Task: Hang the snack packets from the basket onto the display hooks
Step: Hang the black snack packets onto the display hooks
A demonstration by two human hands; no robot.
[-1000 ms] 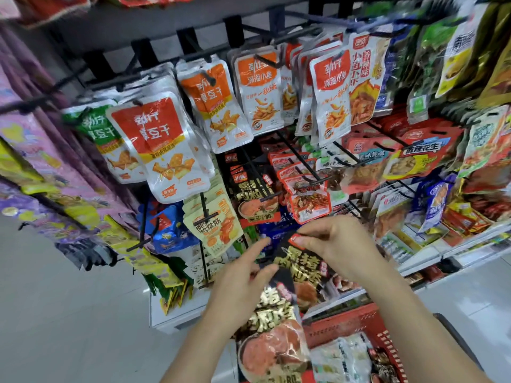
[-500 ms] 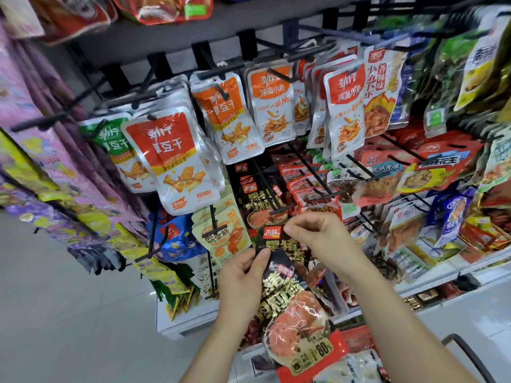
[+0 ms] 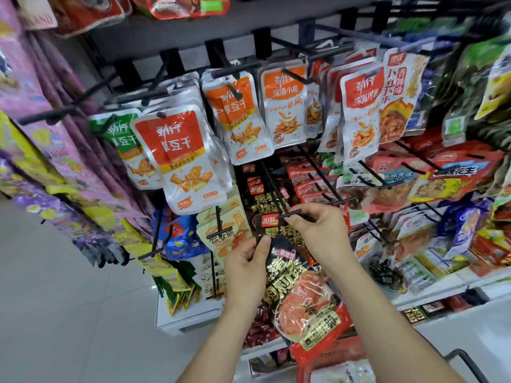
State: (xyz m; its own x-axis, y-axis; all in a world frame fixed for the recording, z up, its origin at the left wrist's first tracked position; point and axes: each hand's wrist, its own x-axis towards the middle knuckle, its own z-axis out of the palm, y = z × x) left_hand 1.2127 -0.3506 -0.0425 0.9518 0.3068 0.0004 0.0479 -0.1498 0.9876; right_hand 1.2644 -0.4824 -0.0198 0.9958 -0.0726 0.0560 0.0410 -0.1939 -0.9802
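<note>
A black and gold snack packet (image 3: 293, 283) with a red bottom band hangs upright between my hands at the middle of the view. My left hand (image 3: 246, 269) pinches its upper left edge. My right hand (image 3: 318, 230) pinches its top by the red logo, right at the tip of a black display hook (image 3: 290, 212). Matching black packets (image 3: 262, 200) hang further back on that hook. The red basket (image 3: 329, 355) shows only partly at the bottom, behind the packet and my right arm.
White and orange packets (image 3: 182, 156) hang on the upper hooks. Red packets (image 3: 312, 186) crowd the hooks to the right, beige ones (image 3: 224, 230) to the left. Purple packets (image 3: 55, 161) fill the left rack. White shelves (image 3: 442, 286) run below, with grey tile floor at the left.
Both hands have lifted the black packet up from the basket toward the rack. Its top now meets the tip of the hook. The view has tilted upward.
</note>
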